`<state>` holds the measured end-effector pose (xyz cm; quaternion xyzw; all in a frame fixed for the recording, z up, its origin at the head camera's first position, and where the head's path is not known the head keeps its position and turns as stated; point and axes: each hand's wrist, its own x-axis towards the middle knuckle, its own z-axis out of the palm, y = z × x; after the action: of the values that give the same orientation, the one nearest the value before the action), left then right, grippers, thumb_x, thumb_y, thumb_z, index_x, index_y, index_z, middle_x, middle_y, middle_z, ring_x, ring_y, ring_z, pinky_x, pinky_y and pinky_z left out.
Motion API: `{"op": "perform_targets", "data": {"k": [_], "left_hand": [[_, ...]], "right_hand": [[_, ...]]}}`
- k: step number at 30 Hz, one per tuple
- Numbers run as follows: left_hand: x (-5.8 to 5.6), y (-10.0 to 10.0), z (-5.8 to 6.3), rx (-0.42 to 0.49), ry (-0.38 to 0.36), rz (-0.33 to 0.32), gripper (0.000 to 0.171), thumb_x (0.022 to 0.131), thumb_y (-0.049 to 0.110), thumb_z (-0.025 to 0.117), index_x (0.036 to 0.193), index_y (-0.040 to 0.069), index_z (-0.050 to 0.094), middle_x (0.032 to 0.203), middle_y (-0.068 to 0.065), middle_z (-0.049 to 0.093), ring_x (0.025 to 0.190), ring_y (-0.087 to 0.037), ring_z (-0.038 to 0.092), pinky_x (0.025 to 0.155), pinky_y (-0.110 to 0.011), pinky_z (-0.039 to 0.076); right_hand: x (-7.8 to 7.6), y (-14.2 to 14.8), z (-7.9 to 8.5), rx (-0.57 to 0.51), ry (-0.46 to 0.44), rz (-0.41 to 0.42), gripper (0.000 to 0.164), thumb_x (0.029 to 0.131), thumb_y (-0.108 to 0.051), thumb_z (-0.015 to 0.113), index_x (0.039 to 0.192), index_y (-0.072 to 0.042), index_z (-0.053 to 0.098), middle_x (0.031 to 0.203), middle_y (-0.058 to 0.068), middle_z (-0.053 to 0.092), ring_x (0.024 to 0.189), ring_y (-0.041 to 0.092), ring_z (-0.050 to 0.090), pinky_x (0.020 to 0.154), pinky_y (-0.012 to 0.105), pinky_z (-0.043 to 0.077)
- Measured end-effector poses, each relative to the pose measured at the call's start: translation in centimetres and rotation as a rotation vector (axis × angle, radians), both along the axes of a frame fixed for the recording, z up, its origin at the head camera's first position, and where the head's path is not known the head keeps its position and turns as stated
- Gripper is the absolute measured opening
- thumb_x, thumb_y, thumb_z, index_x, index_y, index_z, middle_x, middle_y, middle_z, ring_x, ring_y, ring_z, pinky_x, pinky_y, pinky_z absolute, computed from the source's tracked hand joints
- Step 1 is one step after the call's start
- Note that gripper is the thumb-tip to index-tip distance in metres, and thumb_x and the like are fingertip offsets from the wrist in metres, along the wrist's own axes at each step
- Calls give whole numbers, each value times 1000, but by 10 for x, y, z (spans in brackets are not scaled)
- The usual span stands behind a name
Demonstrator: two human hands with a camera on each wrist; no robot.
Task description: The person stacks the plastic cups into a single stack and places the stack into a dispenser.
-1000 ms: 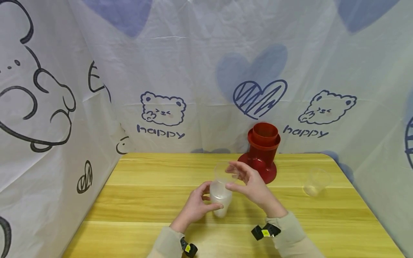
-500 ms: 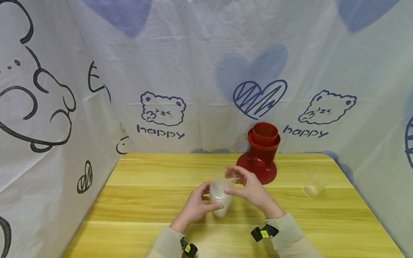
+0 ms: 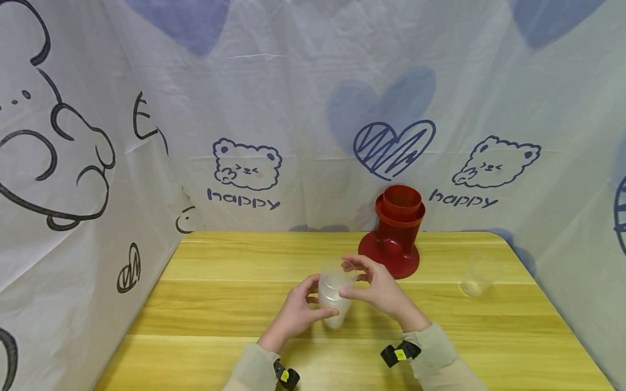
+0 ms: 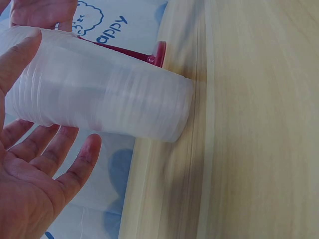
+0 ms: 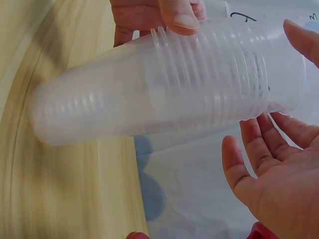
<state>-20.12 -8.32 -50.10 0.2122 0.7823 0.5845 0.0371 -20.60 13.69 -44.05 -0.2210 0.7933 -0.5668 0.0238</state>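
A stack of clear plastic cups (image 3: 332,297) stands near the middle of the table, slightly tilted in the head view. My left hand (image 3: 298,310) holds it around the middle, thumb on the near side and fingers behind. Around the uppermost cup (image 3: 337,270), my right hand (image 3: 380,288) curves its thumb and fingers near the rim. In the left wrist view the nested cups (image 4: 114,87) reach down to the tabletop. Ridged rims of the stack (image 5: 209,74) lie close together between both hands in the right wrist view.
Behind my right hand, a red cylindrical holder (image 3: 398,239) with a wide round base stands at the table's back. One clear cup (image 3: 475,282) sits on the right of the wooden table (image 3: 205,309). Printed cloth (image 3: 303,108) hangs around the back and sides.
My right hand has lowered slightly with the uppermost cup, which now sits deeper in the stack. My left hand has stayed in place on the stack.
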Motion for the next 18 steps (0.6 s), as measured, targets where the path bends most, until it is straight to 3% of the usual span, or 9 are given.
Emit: {"op": "perform_targets", "data": {"k": [12, 18], "left_hand": [[-2, -1, -2, -4, 0, -3, 70, 78, 25, 85, 137, 7, 51, 123, -7, 62, 110, -23, 59, 90, -40, 53], [-1, -1, -1, 3, -7, -6, 72, 78, 26, 85, 138, 8, 50, 124, -7, 62, 110, -23, 59, 90, -40, 53]], "right_hand": [[-1, 1, -4, 34, -17, 33, 70, 78, -20, 84, 137, -1, 51, 132, 15, 58, 120, 29, 52, 97, 49, 47], [-3, 2, -8, 53, -30, 47, 68, 79, -21, 84, 137, -3, 52, 134, 12, 57, 118, 30, 52, 96, 48, 48]]}}
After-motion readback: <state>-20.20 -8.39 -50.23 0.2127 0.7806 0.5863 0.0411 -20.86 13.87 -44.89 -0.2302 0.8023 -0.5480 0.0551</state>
